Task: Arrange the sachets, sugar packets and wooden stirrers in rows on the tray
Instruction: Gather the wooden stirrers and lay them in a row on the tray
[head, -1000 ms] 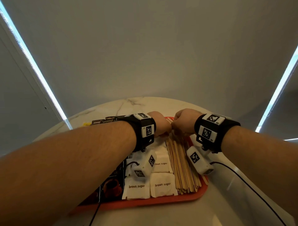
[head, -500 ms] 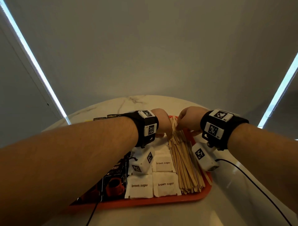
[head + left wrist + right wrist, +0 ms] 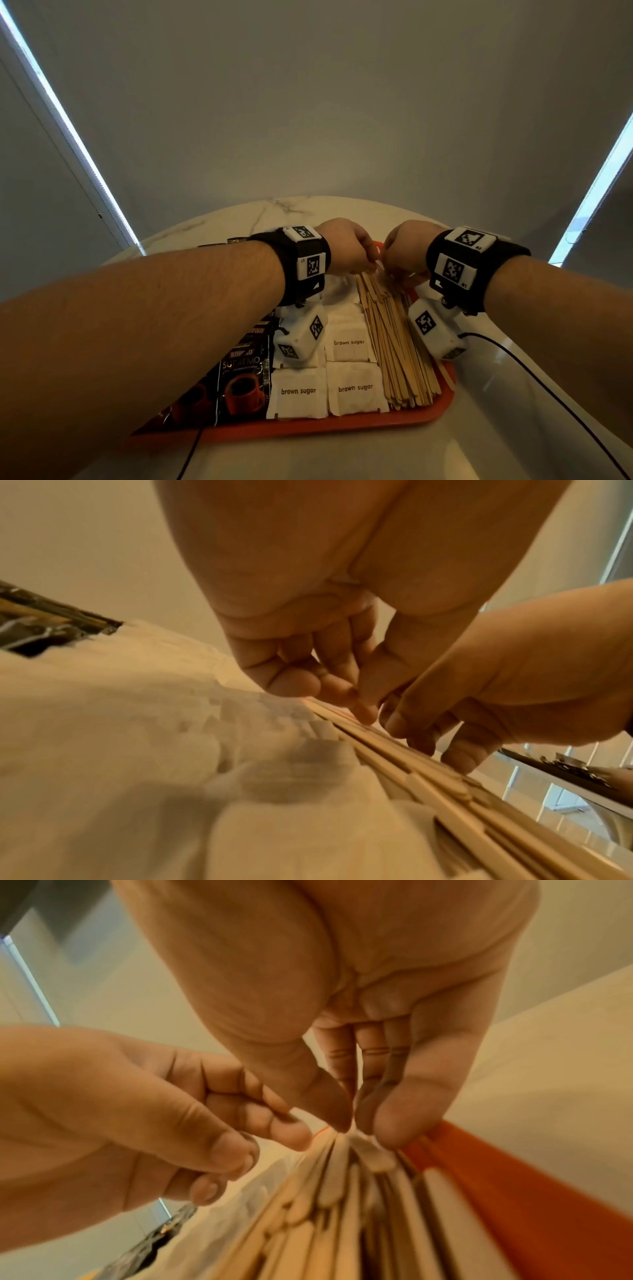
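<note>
Marble desk (image 3: pixel 212 222), orange tray (image 3: pixel 308 428). We have sachets (image 3: pixel 245 380) left, sugar packets (image 3: pixel 354 390) mid, stirrers (image 3: pixel 394 349) right. Both hands (image 3: pixel 346 245) (image 3: pixel 406 245) curled, pinching stirrer far ends; those look fanned, squaring up likely all that's left.

The white sugar packets (image 3: pixel 354 390) at lower centre read "brown sugar", and the black coffee sachets (image 3: pixel 244 380) left of them read "KOPIKO" and "SUPREMO".

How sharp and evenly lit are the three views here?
Head view: wide-angle bending, dim warm light, yet the brown sugar packets read sharp. Left wrist view: near packets smeared, the left hand clearer. Right wrist view: wooden stirrers blurred, the right hand crisper.
</note>
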